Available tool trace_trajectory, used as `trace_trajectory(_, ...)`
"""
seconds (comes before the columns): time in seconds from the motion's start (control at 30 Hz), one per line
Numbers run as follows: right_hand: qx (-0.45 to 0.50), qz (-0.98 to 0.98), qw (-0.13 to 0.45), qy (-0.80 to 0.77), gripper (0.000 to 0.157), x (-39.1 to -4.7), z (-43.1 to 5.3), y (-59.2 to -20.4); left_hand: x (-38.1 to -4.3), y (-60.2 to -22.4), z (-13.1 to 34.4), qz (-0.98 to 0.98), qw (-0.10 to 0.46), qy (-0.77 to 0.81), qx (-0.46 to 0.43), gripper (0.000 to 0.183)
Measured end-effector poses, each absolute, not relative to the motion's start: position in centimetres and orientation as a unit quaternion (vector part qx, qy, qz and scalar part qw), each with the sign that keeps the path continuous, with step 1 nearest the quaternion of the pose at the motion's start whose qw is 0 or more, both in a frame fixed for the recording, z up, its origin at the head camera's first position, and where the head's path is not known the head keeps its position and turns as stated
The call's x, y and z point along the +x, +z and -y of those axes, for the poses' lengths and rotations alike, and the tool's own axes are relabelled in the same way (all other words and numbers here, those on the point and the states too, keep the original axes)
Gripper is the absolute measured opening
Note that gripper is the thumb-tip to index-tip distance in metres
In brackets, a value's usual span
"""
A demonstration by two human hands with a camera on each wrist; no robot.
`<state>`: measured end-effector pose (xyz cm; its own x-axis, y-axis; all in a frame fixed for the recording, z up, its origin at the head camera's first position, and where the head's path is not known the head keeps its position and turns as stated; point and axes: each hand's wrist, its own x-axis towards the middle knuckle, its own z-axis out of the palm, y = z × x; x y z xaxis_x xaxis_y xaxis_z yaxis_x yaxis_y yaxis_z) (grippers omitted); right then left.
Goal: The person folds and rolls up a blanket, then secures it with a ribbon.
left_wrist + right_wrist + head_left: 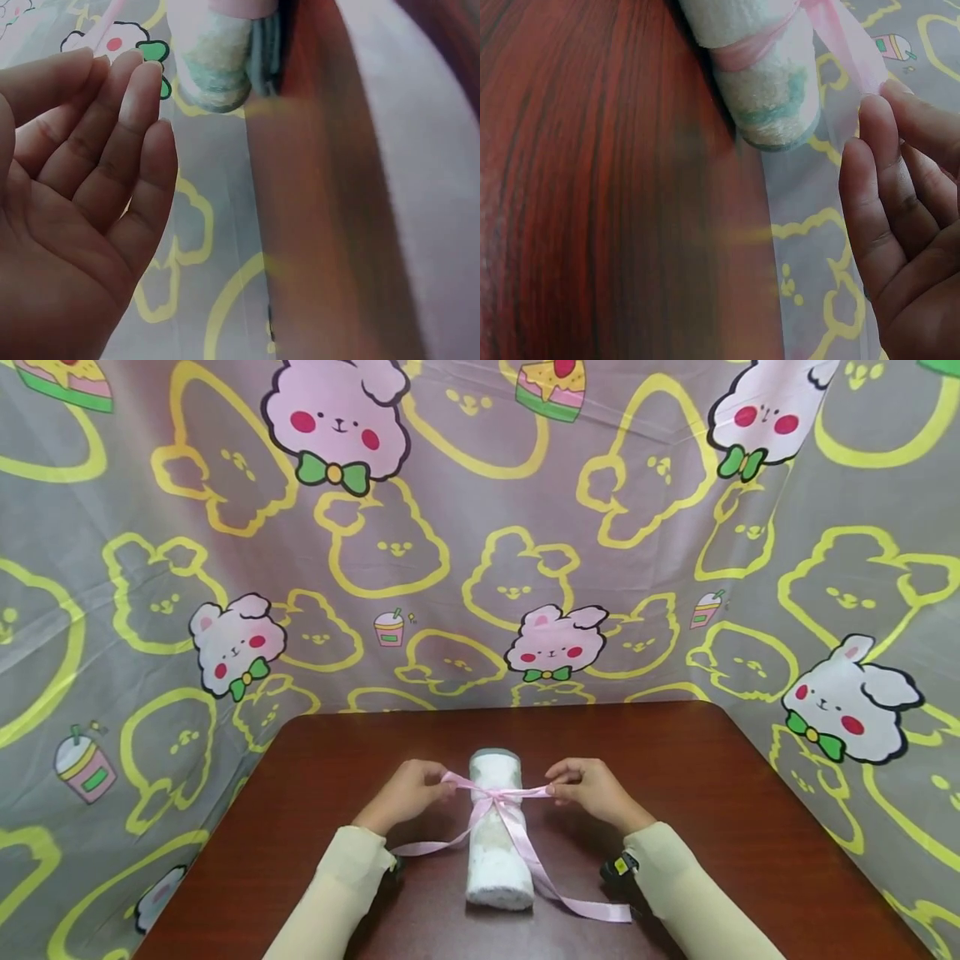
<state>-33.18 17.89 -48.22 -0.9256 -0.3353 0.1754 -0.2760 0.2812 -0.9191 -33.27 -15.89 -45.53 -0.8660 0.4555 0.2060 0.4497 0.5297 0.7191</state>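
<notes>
A rolled white towel [498, 864] with faint green patches lies lengthwise on the table, its far end edged grey-green. Around its middle runs a pink ribbon [495, 795], crossed in a knot on top. On the left of the roll, my left hand [408, 792] pinches one ribbon part between thumb and index finger. Opposite it, my right hand [592, 789] pinches another part, so the two stretch taut sideways. In the right wrist view the ribbon [849, 52] runs straight up to the thumb and fingertip. Two loose tails hang down toward the near side.
The dark red-brown wooden table [337, 743] has rounded far corners. A grey curtain [450, 543] with yellow outlines and rabbit faces surrounds it on the back and sides. Dark wrist-worn devices [618, 867] sit beneath the cream sleeves [341, 877].
</notes>
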Motion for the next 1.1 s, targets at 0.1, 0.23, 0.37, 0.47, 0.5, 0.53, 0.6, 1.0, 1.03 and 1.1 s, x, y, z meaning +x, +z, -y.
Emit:
trace_trajectory(0.1, -0.191, -0.803, 0.029, -0.564, 0.028, -33.2, -18.0, -48.2, -33.5, -45.0, 15.4, -0.868, 0.006, 0.425, 0.256, 0.006)
trace_trajectory(0.23, -0.188, -0.807, 0.027, -0.559, 0.027, -33.4, -17.9, -48.5, -33.6, -44.5, 15.0, -0.858, 0.000, 0.445, 0.256, 0.005)
trace_trajectory(0.37, -0.185, -0.815, 0.022, -0.549, 0.026, -33.5, -18.2, -48.8, -33.4, -44.4, 14.9, -0.858, 0.001, 0.448, 0.251, 0.007)
trace_trajectory(0.47, -0.185, -0.820, 0.031, -0.541, 0.025, -33.6, -18.4, -49.0, -33.0, -44.9, 15.2, -0.865, 0.006, 0.441, 0.239, 0.008)
trace_trajectory(0.5, -0.186, -0.822, 0.032, -0.538, 0.025, -33.7, -18.5, -49.1, -32.9, -45.2, 15.3, -0.868, 0.008, 0.436, 0.236, 0.008)
trace_trajectory(0.53, -0.184, -0.823, 0.035, -0.537, 0.025, -33.7, -18.6, -49.2, -32.8, -45.5, 15.5, -0.870, 0.010, 0.432, 0.236, 0.009)
trace_trajectory(0.6, -0.180, -0.829, 0.033, -0.529, 0.023, -33.9, -18.9, -49.2, -32.6, -46.1, 15.8, -0.873, 0.013, 0.424, 0.241, 0.013)
trace_trajectory(1.0, -0.217, -0.875, 0.041, -0.430, 0.018, -34.6, -19.0, -49.6, -32.3, -48.8, 16.2, -0.900, 0.050, 0.345, 0.262, 0.016)
trace_trajectory(1.03, -0.223, -0.880, 0.039, -0.418, 0.018, -34.7, -18.9, -49.6, -32.3, -48.8, 16.2, -0.903, 0.052, 0.337, 0.262, 0.016)
trace_trajectory(1.1, -0.233, -0.887, 0.035, -0.396, 0.017, -34.7, -18.7, -49.8, -32.3, -48.8, 16.3, -0.906, 0.053, 0.324, 0.267, 0.017)
